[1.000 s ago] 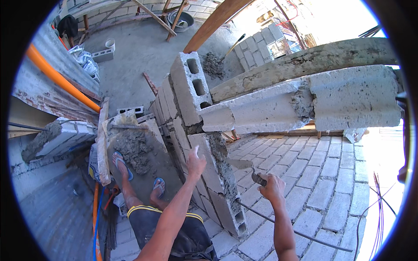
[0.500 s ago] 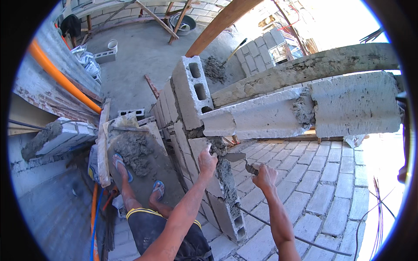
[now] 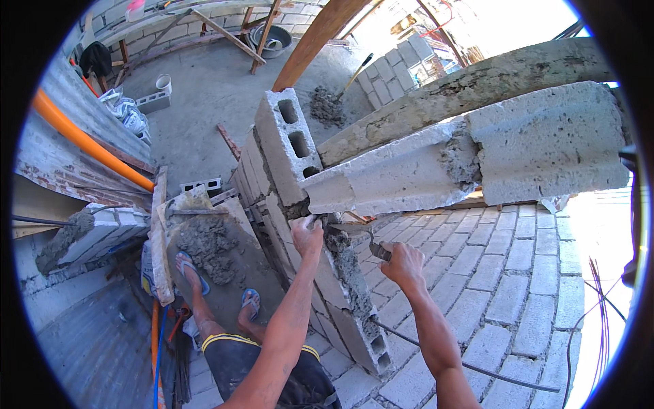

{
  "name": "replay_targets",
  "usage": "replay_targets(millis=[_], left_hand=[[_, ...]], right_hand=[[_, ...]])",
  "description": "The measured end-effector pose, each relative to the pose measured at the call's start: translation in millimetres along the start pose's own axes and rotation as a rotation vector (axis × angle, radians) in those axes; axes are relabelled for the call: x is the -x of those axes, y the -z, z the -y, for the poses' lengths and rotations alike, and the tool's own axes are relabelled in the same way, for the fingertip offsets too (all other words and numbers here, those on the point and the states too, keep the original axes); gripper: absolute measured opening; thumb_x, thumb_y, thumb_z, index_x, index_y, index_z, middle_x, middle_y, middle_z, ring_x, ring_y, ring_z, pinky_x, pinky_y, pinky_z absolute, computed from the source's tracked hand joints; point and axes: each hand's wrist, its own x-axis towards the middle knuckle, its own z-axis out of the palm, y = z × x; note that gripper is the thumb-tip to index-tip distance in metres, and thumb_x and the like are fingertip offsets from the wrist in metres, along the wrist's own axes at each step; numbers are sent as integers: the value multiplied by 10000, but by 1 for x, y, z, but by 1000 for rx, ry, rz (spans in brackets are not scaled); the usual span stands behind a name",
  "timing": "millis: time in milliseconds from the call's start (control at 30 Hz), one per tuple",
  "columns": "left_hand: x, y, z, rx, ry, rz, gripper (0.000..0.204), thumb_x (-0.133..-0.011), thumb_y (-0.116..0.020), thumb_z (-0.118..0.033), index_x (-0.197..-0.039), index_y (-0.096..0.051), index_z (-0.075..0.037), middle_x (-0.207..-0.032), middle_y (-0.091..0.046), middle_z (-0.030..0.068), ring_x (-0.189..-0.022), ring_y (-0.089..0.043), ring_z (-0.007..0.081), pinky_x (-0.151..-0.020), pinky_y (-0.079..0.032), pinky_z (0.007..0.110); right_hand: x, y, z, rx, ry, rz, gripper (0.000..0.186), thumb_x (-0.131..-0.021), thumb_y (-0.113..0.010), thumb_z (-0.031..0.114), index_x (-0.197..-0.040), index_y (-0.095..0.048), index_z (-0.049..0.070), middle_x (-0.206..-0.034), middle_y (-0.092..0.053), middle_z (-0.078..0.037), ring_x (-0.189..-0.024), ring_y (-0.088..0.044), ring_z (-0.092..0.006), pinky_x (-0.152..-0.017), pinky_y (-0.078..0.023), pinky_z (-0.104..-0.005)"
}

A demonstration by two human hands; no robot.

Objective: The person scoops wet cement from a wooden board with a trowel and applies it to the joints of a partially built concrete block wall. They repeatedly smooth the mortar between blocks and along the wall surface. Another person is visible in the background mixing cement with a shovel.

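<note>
My left hand (image 3: 308, 236) is at the top corner of the grey block wall (image 3: 334, 286), fingers curled at the mortar joint below a scalloped concrete piece (image 3: 381, 178); what they grip is unclear. My right hand (image 3: 403, 264) grips a trowel's dark handle; its grey blade (image 3: 351, 230) is at the wet mortar (image 3: 355, 293) along the wall's side. An upright hollow block (image 3: 279, 129) stands above my left hand. At lower left, my sandaled feet stand beside a heap of mortar (image 3: 208, 245) on a grey surface.
An orange pipe (image 3: 82, 136) and corrugated sheets line the left. Beyond are a shovel (image 3: 354, 76), a basin (image 3: 269, 48), a bucket (image 3: 163, 83) and wooden posts. A weathered beam (image 3: 470, 88) crosses the upper right; block paving (image 3: 490, 286) and bent rebar lie at right.
My left hand has moved up along the wall to just under the scalloped piece. My right hand and trowel have moved up and left. The view has shifted slightly.
</note>
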Motion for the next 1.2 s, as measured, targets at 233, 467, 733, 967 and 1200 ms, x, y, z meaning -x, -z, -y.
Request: replay_targets(millis=[233, 467, 733, 967, 1200], left_hand=[[-1, 16, 16, -211, -232, 96, 346, -757, -685, -151, -1093, -670, -69, -1141, -596, 146, -1056, -565, 330, -924, -445, 394], [-11, 19, 14, -102, -118, 105, 339, -770, -670, -145, -1094, -662, -44, -1129, -601, 162, -1075, -571, 318, -932, -446, 391], [-19, 15, 30, -173, -229, 222, 441, -809, -608, -213, -1208, -599, -24, -1241, -525, 226, -1173, -495, 377, -1011, -386, 427], [-25, 19, 43, -95, -192, 293, 422, -815, -592, -184, -1203, -584, -19, -1235, -551, 204, -1169, -513, 345, -994, -405, 399], [3, 44, 1, -188, -122, 239, 398, -749, -712, -237, -1090, -662, -37, -987, -677, 180, -954, -654, 281, -864, -490, 370]], right_hand=[[3, 18, 33, 30, -36, -69, 369, -707, -712, 206, -1073, -676, 203, -953, -662, -102, -887, -659, -301, -731, -516, -433], [-24, 6, 45, 166, -19, 63, 228, -791, -581, 99, -1000, -663, 132, -1017, -647, -100, -963, -648, -285, -774, -519, -399], [-29, 22, 55, 193, 62, -18, 217, -750, -642, 130, -965, -671, 113, -964, -663, -106, -930, -660, -274, -743, -523, -409], [-19, 32, 53, 166, 55, -79, 243, -728, -671, 135, -968, -661, 102, -912, -669, -123, -875, -661, -304, -737, -523, -408], [8, -2, 9, -99, -26, 71, 445, -713, -719, 257, -1151, -641, 246, -945, -653, -93, -941, -636, -292, -795, -499, -424]])
